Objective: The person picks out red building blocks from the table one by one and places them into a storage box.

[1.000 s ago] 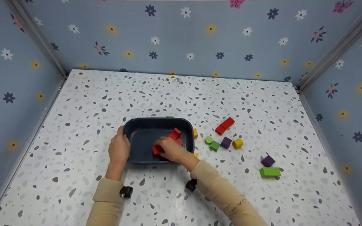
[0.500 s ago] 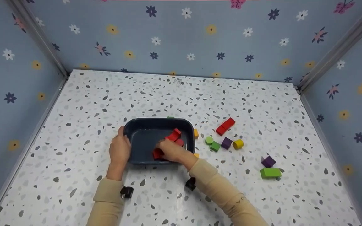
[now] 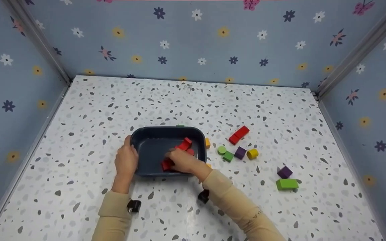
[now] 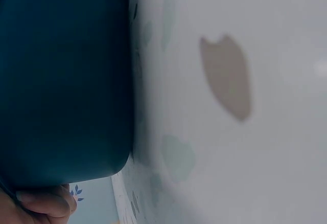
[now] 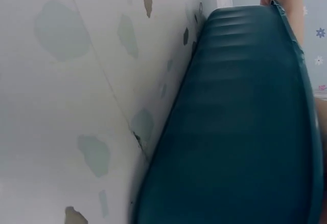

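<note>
A dark blue rectangular tub stands on the speckled table in the head view. My left hand grips its left end, thumb near the rim; the left wrist view shows curled fingers at the tub's edge. Inside the tub, toward its front right, my right hand reaches down with bent fingers around a red block, partly hidden by the fingers. More red blocks lie just behind that hand. In the right wrist view the tub's outer wall hides the right fingers.
Right of the tub lie a light green cylinder, a green cube, a purple cube, a yellow cylinder and red blocks. Farther right are another purple cube and a lime block. Orange blocks touch the tub's right side in view.
Both hands and the tub stay almost where they were. The right fingers have shifted slightly on the red block; the whole view moves a little with the head.
</note>
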Available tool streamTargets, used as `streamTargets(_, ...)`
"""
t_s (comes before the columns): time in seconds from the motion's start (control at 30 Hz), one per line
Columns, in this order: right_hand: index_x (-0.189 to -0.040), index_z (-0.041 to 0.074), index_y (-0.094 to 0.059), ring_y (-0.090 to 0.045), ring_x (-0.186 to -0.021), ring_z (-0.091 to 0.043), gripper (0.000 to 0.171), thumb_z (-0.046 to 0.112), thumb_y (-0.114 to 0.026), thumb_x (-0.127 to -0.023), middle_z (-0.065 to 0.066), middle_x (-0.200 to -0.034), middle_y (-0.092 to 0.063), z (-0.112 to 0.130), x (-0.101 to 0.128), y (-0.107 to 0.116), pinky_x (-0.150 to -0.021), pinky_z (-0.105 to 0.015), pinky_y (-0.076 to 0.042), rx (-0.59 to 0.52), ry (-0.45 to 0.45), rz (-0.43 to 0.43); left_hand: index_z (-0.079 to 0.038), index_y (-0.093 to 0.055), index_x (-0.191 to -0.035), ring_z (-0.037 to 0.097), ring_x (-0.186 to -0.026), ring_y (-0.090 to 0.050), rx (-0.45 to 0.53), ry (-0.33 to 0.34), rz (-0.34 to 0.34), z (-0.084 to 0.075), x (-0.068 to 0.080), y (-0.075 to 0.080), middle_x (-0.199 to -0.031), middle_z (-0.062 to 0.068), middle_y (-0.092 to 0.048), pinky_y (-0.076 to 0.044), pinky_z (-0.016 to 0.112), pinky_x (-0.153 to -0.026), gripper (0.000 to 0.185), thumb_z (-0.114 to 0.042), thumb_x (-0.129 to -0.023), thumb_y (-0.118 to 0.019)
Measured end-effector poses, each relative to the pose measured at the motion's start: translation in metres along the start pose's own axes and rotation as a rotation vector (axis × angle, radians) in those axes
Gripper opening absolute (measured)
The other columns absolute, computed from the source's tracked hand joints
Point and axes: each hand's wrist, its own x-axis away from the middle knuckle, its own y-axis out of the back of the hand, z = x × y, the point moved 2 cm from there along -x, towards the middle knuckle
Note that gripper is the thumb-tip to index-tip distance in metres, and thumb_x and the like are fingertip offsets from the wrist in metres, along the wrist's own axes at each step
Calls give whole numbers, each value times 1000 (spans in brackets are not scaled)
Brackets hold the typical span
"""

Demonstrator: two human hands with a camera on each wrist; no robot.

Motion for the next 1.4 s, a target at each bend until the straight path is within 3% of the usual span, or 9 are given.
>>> streamTargets(0.43, -106, 5, -62, -57, -84, -13, 29, 14, -66, -79, -6, -101, -58, 3, 19, 21, -72, -22, -45, -40, -18, -110, -2, -44, -124, 46, -77, -57, -1, 11, 15, 0, 0, 1, -94, 32, -58, -41, 55, -57, 35, -4, -89, -43)
streamTargets(0.63, -104, 5, -62, -56, -91, -15, 27, 13, -65, -79, -5, -100, -59, 0, 30, 32, -78, -25, -44, -32, -18, -199, -1, -44, -124, 45, -77, -57, 8, 21, 12, 0, 0, 0, -95, 32, -58, -42, 53, -57, 35, -3, -89, -42)
streamTargets(1.0, -105, 2, -61, -60, -80, -15, 26, 6, -64, -80, -8, -95, -60, -5, 60, 52, -69, -21, -46, -204, -35, -370, -2, -45, -123, 45, -73, -58, 3, 3, -3, 0, 0, 0, -91, 32, -58, -42, 53, -54, 35, -2, -88, -43)
streamTargets(1.4, -98, 1, -62, -56, -71, -16, 20, 6, -64, -80, -7, -85, -59, -26, 91, 66, -64, -26, -46, -267, -177, -529, -2, -45, -123, 45, -73, -57, 0, 1, -1, 0, -1, -1, -92, 32, -58, -41, 53, -55, 35, -3, -88, -43)
